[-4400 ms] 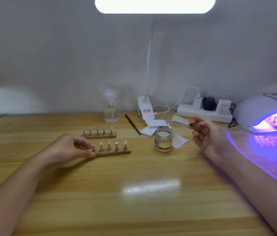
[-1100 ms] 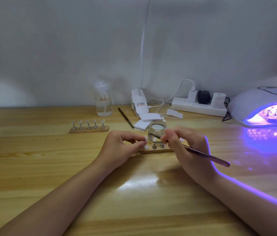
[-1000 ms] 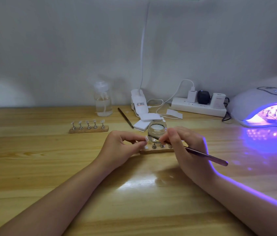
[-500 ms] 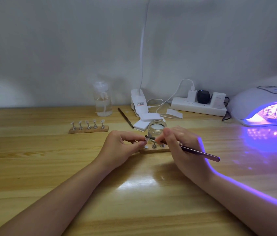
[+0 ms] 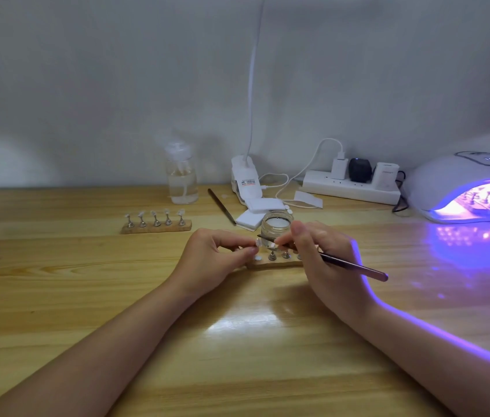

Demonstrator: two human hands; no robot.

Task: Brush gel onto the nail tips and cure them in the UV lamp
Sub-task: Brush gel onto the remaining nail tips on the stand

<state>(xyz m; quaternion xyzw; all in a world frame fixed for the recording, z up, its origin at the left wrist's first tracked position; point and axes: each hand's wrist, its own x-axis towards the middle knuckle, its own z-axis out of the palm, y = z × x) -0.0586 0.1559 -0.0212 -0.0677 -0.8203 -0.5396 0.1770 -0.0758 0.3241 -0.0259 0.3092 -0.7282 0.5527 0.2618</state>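
Between both hands, left hand (image 5: pixel 218 260) pinches nail tip (image 5: pixel 257 243).

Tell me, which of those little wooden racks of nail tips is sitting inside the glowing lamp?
The rack at far right, under the purple-lit UV lamp. One other sits untouched at left; another lies between the hands.

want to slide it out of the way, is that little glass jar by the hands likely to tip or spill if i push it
The jar looks squat and wide for its height, so a low push would probably slide it, not tip it. It stands open with no lid on, so a jolt might slop the contents. Being glass on a smooth table, it may skid readily.
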